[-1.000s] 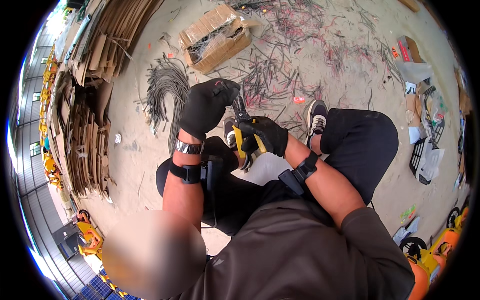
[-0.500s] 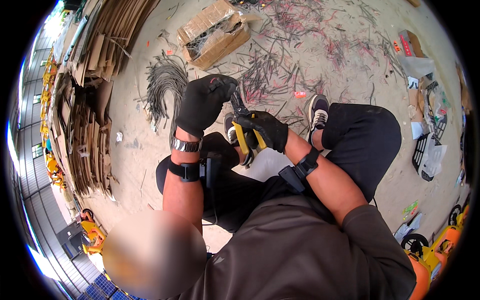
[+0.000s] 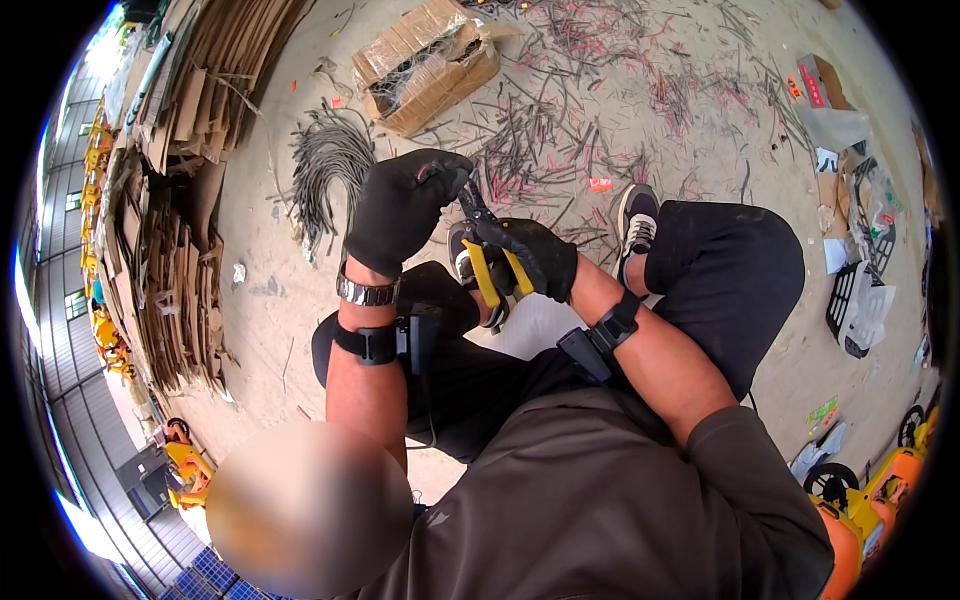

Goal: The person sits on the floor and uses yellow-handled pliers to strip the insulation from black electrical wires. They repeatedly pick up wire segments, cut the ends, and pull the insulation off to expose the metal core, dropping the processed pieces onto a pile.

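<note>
gripping yellow-handled pliers (image 3: pixel 490 265), the gloved right hand (image 3: pixel 530 255) is closed; left hand (image 3: pixel 400 205) curls shut at their dark tip.

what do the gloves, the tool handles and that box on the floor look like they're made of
Gloves on the left hand and right hand: matte black, creased, likely coated fabric. Tool handles: glossy yellow, probably plastic or rubber grips. Box: brown corrugated cardboard, with torn, bent flaps.

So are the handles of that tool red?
No, the pliers gripped in the gloved right hand have yellow handles.
</note>
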`<action>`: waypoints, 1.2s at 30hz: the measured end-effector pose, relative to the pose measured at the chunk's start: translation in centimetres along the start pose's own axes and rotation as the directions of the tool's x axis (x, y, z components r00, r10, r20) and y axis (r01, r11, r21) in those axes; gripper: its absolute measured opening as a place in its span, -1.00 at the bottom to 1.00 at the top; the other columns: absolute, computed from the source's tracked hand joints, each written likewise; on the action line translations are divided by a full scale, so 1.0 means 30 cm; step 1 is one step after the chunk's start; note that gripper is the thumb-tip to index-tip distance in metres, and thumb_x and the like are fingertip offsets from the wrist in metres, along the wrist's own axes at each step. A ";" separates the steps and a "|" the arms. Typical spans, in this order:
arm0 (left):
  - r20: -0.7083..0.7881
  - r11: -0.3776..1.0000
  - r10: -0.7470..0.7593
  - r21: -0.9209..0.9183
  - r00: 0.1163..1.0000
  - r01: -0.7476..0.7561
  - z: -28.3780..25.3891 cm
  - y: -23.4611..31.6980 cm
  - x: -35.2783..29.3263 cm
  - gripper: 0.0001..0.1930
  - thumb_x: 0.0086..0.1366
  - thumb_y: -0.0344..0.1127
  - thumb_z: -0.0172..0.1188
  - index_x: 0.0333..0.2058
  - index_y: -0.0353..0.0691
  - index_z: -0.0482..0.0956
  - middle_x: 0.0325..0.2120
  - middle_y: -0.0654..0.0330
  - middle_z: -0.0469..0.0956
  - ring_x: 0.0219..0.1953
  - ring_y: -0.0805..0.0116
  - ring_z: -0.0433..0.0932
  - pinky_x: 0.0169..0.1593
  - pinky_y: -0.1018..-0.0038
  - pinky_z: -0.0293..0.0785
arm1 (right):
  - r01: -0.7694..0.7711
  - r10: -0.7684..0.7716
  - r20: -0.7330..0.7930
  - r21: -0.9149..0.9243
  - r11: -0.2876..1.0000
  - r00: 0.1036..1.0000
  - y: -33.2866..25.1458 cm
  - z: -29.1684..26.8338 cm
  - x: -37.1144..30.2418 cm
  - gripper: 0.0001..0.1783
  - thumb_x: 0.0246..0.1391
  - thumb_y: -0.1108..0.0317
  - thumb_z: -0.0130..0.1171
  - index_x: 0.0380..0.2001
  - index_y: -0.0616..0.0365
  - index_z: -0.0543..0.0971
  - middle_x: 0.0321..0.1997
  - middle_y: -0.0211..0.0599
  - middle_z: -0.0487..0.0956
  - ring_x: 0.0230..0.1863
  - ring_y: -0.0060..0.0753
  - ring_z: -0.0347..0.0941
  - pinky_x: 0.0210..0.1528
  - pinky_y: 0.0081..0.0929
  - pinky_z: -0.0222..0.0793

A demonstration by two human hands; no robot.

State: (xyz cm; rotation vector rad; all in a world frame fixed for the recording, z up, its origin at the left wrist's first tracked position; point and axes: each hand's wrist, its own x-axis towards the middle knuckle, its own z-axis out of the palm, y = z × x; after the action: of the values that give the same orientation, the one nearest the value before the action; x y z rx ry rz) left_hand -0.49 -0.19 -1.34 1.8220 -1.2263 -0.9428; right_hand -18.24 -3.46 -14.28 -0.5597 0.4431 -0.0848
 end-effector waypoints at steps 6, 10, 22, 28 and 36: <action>0.038 0.999 0.028 0.043 0.999 -0.030 -0.005 0.022 -0.014 -0.84 0.23 -0.44 0.24 -0.21 -0.26 0.67 -0.45 0.18 0.67 -0.40 0.57 0.57 -0.31 0.56 0.49 | -0.029 0.026 0.042 0.086 0.996 0.999 0.027 -0.015 0.008 -0.60 0.25 0.07 0.05 -0.11 0.21 0.53 -0.27 -0.19 0.66 -0.33 -0.45 0.60 -0.30 -0.53 0.51; 0.072 0.999 0.043 0.019 0.996 -0.045 -0.006 0.020 -0.016 -0.84 0.22 -0.46 0.25 -0.21 -0.27 0.67 -0.43 0.16 0.68 -0.39 0.55 0.59 -0.29 0.55 0.51 | 0.108 -0.104 0.093 -0.042 0.993 0.990 0.028 -0.010 0.001 -0.56 0.26 0.05 0.05 -0.07 0.24 0.51 -0.23 -0.17 0.65 -0.28 -0.41 0.60 -0.24 -0.50 0.53; -0.020 0.989 0.111 0.098 0.994 -0.109 -0.009 0.014 -0.015 -0.84 0.23 -0.45 0.26 -0.21 -0.28 0.68 -0.49 0.30 0.62 -0.44 0.61 0.51 -0.35 0.63 0.43 | -0.128 0.076 0.165 0.329 0.936 0.983 0.016 0.003 0.012 -0.60 0.23 0.07 0.11 -0.09 0.19 0.46 -0.24 0.06 0.60 -0.27 -0.01 0.61 -0.24 -0.21 0.57; -0.077 0.983 0.121 0.148 0.990 -0.109 -0.004 0.004 -0.004 -0.84 0.24 -0.44 0.26 -0.21 -0.29 0.68 -0.51 0.30 0.61 -0.46 0.61 0.51 -0.35 0.63 0.43 | -0.089 0.047 0.143 0.305 0.948 0.989 0.028 -0.003 0.022 -0.62 0.24 0.09 0.11 -0.13 0.21 0.46 -0.29 0.02 0.60 -0.31 -0.04 0.61 -0.28 -0.22 0.57; -0.054 0.987 0.126 0.112 0.991 -0.119 0.011 0.015 -0.002 -0.86 0.23 -0.44 0.22 -0.24 -0.25 0.68 -0.48 0.14 0.66 -0.46 0.54 0.57 -0.36 0.56 0.48 | -0.024 0.034 -0.084 0.123 0.992 0.996 0.021 0.021 0.010 -0.68 0.24 0.12 0.09 -0.19 0.18 0.49 -0.42 -0.12 0.60 -0.50 -0.26 0.57 -0.45 -0.37 0.54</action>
State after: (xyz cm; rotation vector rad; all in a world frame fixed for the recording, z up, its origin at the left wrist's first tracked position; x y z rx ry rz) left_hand -0.96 -0.32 -1.09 1.8221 -1.3582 -0.7604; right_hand -17.74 -2.69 -14.25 -0.4306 0.5260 -0.1076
